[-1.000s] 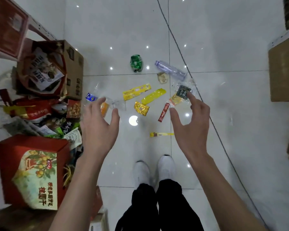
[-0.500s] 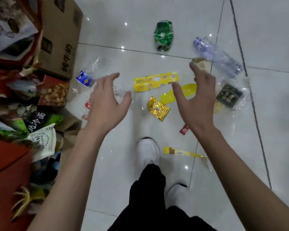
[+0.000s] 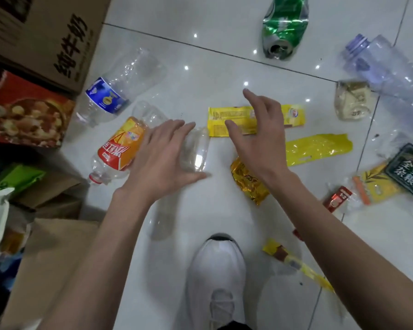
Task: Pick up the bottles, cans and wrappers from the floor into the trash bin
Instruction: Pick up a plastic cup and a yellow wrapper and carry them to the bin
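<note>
Litter lies scattered on the white tiled floor. My left hand [image 3: 162,160] hovers open over a clear bottle with an orange label [image 3: 119,148], fingers spread above its body. My right hand [image 3: 260,136] is open above a yellow wrapper [image 3: 234,122] and a gold foil wrapper [image 3: 248,182]. A clear bottle with a blue label [image 3: 112,91] lies to the left. A crushed green can [image 3: 284,27] sits at the top. A bluish clear bottle [image 3: 386,70] lies at the upper right. No trash bin is in view.
A second yellow wrapper [image 3: 317,148], a beige packet [image 3: 353,98], a dark-labelled clear bag [image 3: 405,172], a red packet [image 3: 336,198] and a thin yellow stick wrapper [image 3: 298,265] lie around. Cardboard boxes [image 3: 45,36] and packaging pile up on the left. My white shoe [image 3: 215,272] stands below.
The view has dropped much closer to the floor. Both hands have moved down toward the litter, the left over the orange-label bottle, the right over the yellow wrapper.
</note>
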